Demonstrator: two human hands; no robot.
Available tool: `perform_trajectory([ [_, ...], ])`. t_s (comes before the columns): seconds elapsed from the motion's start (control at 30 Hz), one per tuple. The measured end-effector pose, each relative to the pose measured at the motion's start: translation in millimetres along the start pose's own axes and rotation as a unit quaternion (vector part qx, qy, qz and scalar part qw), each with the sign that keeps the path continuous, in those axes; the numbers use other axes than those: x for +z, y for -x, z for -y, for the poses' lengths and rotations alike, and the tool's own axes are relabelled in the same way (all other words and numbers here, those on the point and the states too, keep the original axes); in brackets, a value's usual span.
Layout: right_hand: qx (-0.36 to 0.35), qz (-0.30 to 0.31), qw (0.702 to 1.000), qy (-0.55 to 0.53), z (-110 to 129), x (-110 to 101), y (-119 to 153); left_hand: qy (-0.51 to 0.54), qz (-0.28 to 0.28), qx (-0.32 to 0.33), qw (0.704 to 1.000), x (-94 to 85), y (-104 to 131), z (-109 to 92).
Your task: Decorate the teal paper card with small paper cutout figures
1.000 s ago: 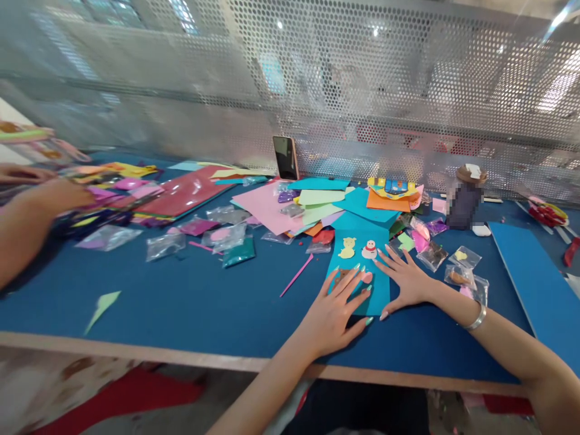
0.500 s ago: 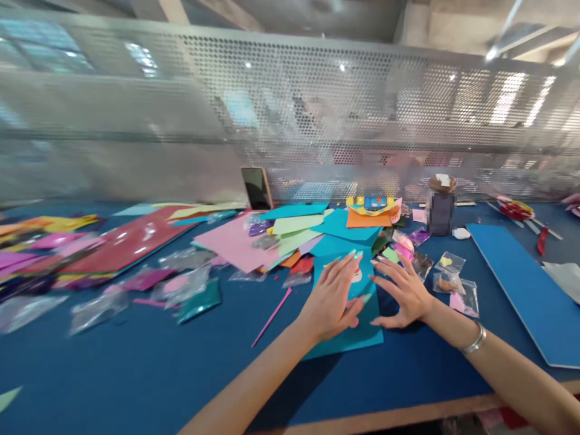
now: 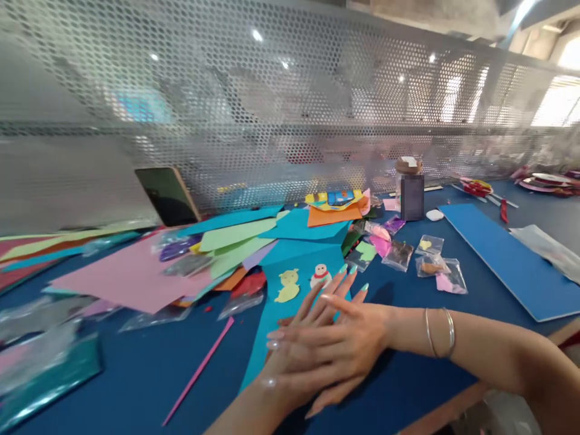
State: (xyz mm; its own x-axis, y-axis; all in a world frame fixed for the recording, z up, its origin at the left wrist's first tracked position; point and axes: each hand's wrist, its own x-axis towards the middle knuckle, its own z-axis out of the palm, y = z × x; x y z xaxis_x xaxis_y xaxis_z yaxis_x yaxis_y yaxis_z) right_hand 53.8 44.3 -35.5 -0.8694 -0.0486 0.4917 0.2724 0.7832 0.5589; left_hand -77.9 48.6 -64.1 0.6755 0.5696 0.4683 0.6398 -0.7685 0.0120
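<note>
My left hand (image 3: 290, 359) lies stretched out over the lower part of a turquoise sheet of paper (image 3: 265, 341). Across its back rests my right hand (image 3: 351, 344), fingers extended and spread, with two silver bangles on that wrist. Just beyond my fingertips a snowman cut-out (image 3: 320, 275) with a red scarf sits on the sheet, partly covered. To its left is a pale yellow animal-shaped cut-out (image 3: 287, 286). What lies beneath my left palm is hidden.
A pink strip (image 3: 199, 368) lies left of the sheet. Coloured papers, a pink sheet (image 3: 122, 275) and small plastic bags (image 3: 441, 266) surround it. Behind stand a leaning phone (image 3: 167, 196), a lidded jar (image 3: 410, 190) and a perforated metal screen (image 3: 281, 109). A blue board (image 3: 507, 257) lies right.
My right hand has moved left and now lies over my left hand, which has slid lower on the sheet. Both cut-outs show more fully. The view has turned right.
</note>
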Motion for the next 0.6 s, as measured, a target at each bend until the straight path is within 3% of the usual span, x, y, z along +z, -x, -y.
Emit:
perform_trajectory([
  [0.1, 0.005, -0.015, 1.000, 0.013, -2.2, -4.5, 7.9, 0.006, 0.007, -0.010, 1.000, -1.6, -1.5, -5.7],
  [0.23, 0.106, -0.035, 0.993, 0.045, -16.8, -14.2, 18.3, 0.004, 0.026, 0.034, 0.999, -23.4, -15.3, -3.8],
  [0.37, 0.194, 0.033, 0.979, 0.057, -30.0, -21.2, 24.8, -0.041, -0.063, 0.087, 0.993, -38.1, -23.9, 9.3],
  [0.6, 0.180, 0.072, 0.981, 0.026, -22.6, -21.2, 21.9, -0.098, -0.098, 0.112, 0.984, -33.7, -24.6, 13.5],
])
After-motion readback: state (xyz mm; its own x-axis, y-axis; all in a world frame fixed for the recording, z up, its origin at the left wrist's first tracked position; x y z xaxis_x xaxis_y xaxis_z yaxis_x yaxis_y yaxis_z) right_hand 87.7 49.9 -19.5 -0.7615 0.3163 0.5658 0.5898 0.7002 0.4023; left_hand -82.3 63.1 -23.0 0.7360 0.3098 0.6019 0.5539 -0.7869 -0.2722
